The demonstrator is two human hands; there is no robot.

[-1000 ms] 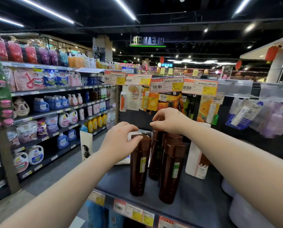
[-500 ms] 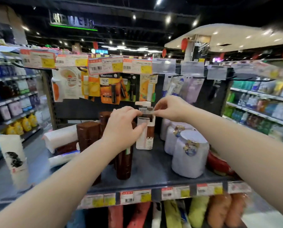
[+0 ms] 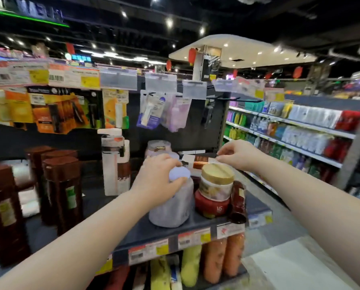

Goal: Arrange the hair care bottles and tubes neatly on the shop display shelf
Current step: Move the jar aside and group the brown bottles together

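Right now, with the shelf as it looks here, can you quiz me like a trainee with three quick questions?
1. True or false: the gold-lidded jar stands stacked on the red jar.
2. The left hand grips the top of which item? A) an orange tube B) the pale lilac jar C) a hanging purple packet
3. Fill in: seen from the head camera, the tall brown bottles stand to the ___ of the white pump bottle.
Key: 1 true; 2 B; 3 left.
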